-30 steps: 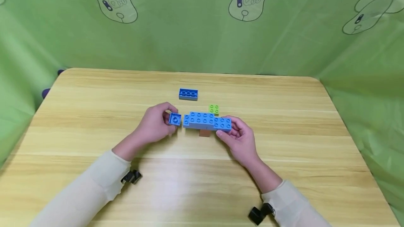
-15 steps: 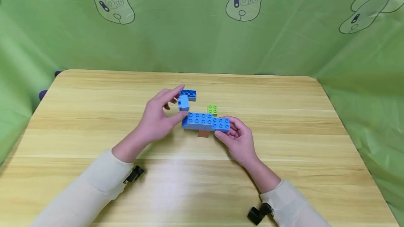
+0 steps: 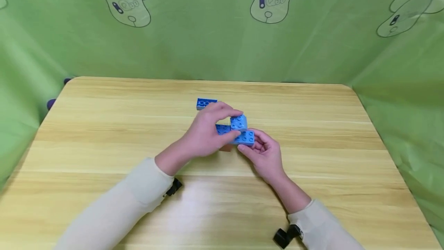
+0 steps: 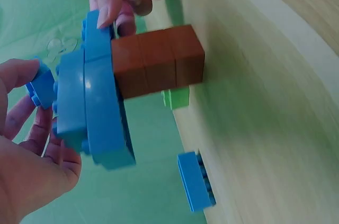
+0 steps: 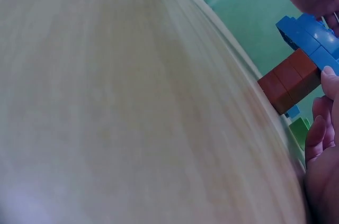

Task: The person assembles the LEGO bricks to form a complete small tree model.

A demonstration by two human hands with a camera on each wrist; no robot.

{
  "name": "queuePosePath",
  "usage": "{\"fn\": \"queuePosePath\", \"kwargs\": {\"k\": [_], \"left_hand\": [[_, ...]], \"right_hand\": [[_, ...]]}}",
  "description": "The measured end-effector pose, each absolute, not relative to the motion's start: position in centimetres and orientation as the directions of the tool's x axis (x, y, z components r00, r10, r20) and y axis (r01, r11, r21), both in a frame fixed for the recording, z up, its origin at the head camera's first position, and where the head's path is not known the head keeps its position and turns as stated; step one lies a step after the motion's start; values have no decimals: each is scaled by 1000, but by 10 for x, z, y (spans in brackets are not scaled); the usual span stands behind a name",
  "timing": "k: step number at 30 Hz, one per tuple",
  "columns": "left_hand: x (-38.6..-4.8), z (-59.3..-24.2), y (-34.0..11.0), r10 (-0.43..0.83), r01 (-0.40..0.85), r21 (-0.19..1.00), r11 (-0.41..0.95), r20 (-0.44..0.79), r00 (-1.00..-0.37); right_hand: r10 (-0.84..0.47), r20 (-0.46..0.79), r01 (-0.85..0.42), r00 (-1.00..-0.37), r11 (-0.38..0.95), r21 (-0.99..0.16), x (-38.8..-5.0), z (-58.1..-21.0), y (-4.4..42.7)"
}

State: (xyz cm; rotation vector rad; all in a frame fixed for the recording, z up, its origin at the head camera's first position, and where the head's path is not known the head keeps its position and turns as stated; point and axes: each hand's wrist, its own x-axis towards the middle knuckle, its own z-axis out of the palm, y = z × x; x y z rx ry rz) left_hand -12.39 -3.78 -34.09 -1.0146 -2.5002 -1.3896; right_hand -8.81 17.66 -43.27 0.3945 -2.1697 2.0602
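1. Both hands are at work and near each other: the right hand (image 3: 265, 157) grips one end of a blue beam (image 4: 103, 110), and the left hand (image 3: 208, 132) pinches a small blue brick (image 3: 238, 122).
2. Nearest the viewer, each arm wears a pale sleeve (image 3: 118, 207), with a black device (image 3: 174, 186) at the cuff.
3. On the right hand, the thumb lies along the near side of the beam's end, and the other fingers curl beyond it.
4. Under the beam is a brown stack (image 4: 159, 61) of three bricks, joined to its underside.
5. The beam has two blue bricks end to end in its lower layer and another on top, studs upward.
6. Above that top layer is the small blue brick, held between thumb and fingers with its own studs showing; whether it touches the studs below is hard to tell.
7. A green brick (image 4: 180, 98) shows past the brown stack.
8. Farther back, a loose blue brick (image 3: 203, 103) lies hollow side up on the wooden tabletop (image 3: 222, 219), partly covered by the left hand.
9. Behind everything hangs a green curtain (image 3: 208, 45) printed with animal-head outlines.
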Motion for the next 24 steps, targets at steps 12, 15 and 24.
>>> {"fn": "queuePosePath", "kwargs": {"k": [12,15,24], "left_hand": [[-126,-345,-26,621,631,578,517,255,-742],[-127,-345,-25,639,638,554,535,229,-734],[-126,-344,-24,648,656,512,555,228,-726]], "right_hand": [[-105,307,-311,-946,27,-950,-89,-433,177],[-89,318,-321,-944,27,-947,-90,-434,177],[-13,326,-326,-945,-13,-945,-91,-436,176]]}}
